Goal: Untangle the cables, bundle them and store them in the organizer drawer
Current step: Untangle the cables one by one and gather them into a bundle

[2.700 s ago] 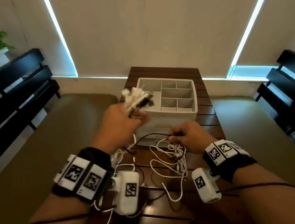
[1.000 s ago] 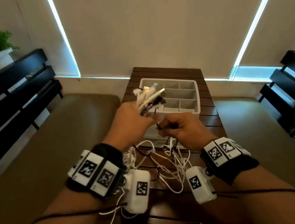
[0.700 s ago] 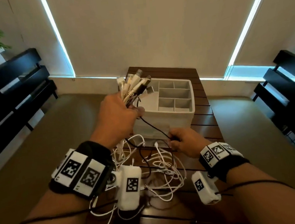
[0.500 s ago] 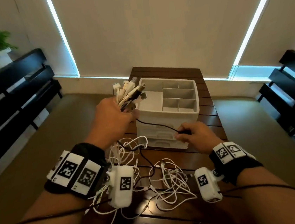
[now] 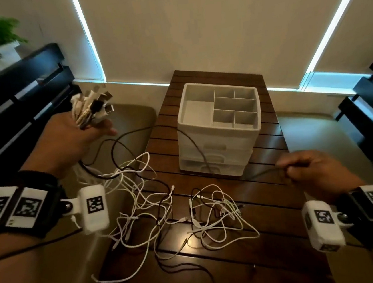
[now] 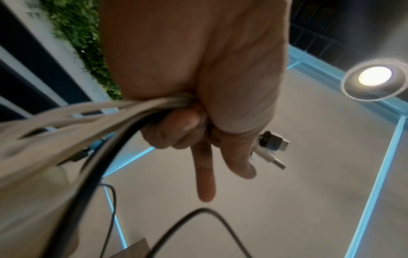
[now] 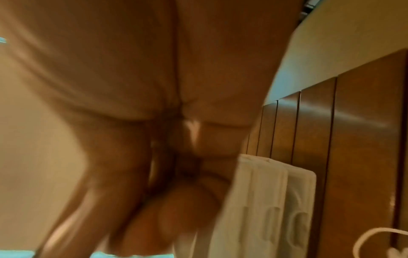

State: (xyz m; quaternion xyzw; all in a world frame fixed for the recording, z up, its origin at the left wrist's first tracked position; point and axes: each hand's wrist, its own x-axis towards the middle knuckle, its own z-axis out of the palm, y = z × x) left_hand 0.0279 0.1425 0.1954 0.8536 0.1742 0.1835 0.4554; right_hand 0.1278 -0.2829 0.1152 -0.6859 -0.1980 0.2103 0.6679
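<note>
My left hand (image 5: 80,134) is raised at the left and grips a bunch of cable ends (image 5: 92,108), white and black, their plugs sticking up past the fist. In the left wrist view the same hand (image 6: 198,97) is closed round the cords (image 6: 92,118), index finger pointing out. My right hand (image 5: 309,171) pinches a black cable (image 5: 195,145), stretched from the left hand across the front of the white organizer (image 5: 219,126). A tangle of white and black cables (image 5: 177,214) lies on the wooden table (image 5: 273,201). The right wrist view is blurred.
The organizer's top tray (image 5: 221,107) has several open compartments; its drawers (image 5: 215,159) below are closed. Black benches (image 5: 12,91) stand at the left and right. Cables hang over the table's left edge above the beige floor (image 5: 129,120).
My hands have drawn apart: the left moved out to the left with the plug bunch, the right pulled back to the right, sliding along the black cable. The tangle on the table has loosened.
</note>
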